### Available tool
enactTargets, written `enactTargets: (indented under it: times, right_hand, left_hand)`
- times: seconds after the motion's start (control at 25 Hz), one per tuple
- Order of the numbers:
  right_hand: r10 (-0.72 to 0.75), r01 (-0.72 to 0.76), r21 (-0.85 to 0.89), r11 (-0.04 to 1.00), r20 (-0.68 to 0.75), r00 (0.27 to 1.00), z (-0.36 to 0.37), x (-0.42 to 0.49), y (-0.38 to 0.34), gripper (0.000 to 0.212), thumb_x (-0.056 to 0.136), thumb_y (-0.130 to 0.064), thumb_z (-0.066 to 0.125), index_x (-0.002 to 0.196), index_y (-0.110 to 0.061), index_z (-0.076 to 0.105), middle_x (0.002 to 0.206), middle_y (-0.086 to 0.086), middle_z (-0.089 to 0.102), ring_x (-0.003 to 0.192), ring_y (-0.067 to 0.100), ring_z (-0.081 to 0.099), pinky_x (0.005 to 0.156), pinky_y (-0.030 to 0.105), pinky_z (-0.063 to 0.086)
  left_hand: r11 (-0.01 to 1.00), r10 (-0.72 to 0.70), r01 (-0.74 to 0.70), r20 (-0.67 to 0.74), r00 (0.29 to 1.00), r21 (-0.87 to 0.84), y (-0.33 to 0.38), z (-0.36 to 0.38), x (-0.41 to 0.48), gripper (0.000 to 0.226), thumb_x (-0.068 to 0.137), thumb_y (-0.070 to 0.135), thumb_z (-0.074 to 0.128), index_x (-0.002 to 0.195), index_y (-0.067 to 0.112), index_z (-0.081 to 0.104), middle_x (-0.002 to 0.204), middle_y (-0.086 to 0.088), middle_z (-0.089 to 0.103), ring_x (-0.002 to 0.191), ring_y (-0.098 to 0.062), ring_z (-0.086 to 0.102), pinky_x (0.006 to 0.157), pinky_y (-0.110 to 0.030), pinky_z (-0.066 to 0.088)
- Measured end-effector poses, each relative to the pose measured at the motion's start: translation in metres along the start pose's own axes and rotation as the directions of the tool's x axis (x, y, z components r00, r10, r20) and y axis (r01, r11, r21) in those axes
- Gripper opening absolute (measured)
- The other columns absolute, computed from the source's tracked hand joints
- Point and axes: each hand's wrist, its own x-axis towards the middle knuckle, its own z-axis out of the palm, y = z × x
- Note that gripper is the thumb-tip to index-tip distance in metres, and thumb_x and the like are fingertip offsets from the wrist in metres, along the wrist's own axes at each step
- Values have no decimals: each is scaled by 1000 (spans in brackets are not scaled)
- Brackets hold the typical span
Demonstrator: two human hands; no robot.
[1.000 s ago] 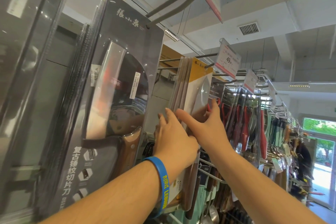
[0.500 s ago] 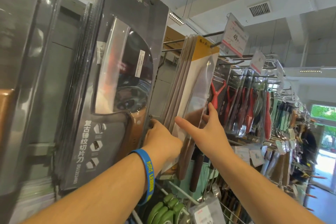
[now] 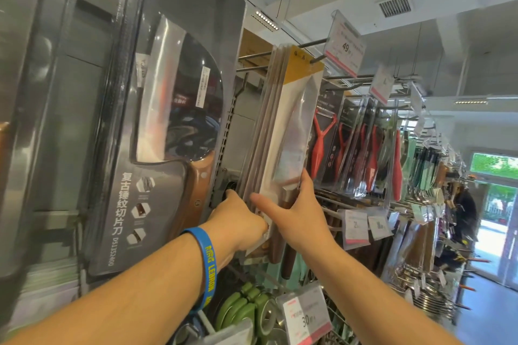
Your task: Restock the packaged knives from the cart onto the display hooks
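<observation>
A stack of packaged knives (image 3: 291, 126) with yellow header cards hangs from a wire display hook (image 3: 309, 44) at centre. My left hand (image 3: 238, 220), with a blue wristband, holds the stack's lower left edge, and its fingertips are hidden behind the packs. My right hand (image 3: 301, 213) holds the front pack near its bottom, thumb spread across the face and fingers round the right edge, over the brown knife handle. No cart is in view.
A large grey cleaver package (image 3: 173, 120) hangs close on the left. A price tag reading 49 (image 3: 346, 46) sits on the hook's end. Red peelers (image 3: 322, 143) and more utensils hang to the right, green tools (image 3: 244, 308) below. The aisle leads to a bright doorway at far right.
Both hands have slid down the hanging stack from its middle to its lower end. The packs now hang straighter on the hook.
</observation>
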Motion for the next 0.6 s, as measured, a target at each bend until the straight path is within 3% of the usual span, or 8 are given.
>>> enactTargets:
  times: [0.12,0.16,0.2,0.28,0.4,0.48,0.6]
  right_hand:
    - [0,1,-21,1000,26,1000,-3,-4,2,116,69,-65,83,158,-42,12,112,-46,39,112,-9,52,72,2,37]
    - [4,-2,-32,999,34,999,-4,-5,4,116,72,-63,82,159,-40,10,119,-42,44,119,-4,52,74,1,39]
    - [4,-3,-32,999,45,999,-5,-6,5,116,74,-63,81,160,-37,8,129,-35,49,127,2,51,83,3,40]
    - [17,-15,-24,1000,60,998,-6,-9,7,119,75,-64,79,162,-32,4,152,-16,46,139,11,45,105,25,43]
    - [39,-41,17,999,80,996,-10,-12,7,120,75,-66,78,162,-32,3,159,-7,42,143,15,43,116,45,40]
    - [23,-28,66,997,74,997,-10,-15,7,116,78,-64,76,163,-32,4,161,-7,37,145,15,39,117,47,38]
    - [-90,92,24,995,-63,994,-9,-25,10,90,87,-54,73,159,-31,24,152,-13,45,137,5,44,112,37,43]
  left_hand:
    - [999,11,-10,12,1000,-31,-3,4,-2,97,90,26,63,158,16,-5,159,-9,29,137,-27,41,95,-28,41]
    - [999,12,-12,11,1000,-40,-4,5,-3,97,90,28,64,158,16,-4,159,-9,30,136,-27,42,95,-27,42]
    - [999,14,-13,8,1000,-44,-5,6,-4,97,90,30,64,158,16,-4,159,-9,30,137,-28,42,97,-27,42]
    - [999,3,-4,-6,1000,-46,-9,6,-9,98,91,35,65,158,16,-4,160,-9,28,139,-27,39,95,-26,39]
    - [999,0,-2,-35,999,-49,-13,1,-16,99,91,39,66,158,18,-4,160,-8,28,137,-25,41,88,-25,38]
    - [999,8,-10,-56,998,-34,-18,-1,-17,101,89,43,67,158,19,-3,160,-6,28,137,-24,41,87,-24,37]
    - [998,66,-65,-82,994,17,-23,-3,-30,93,89,46,66,158,21,8,159,-1,30,140,-20,38,104,-29,36]
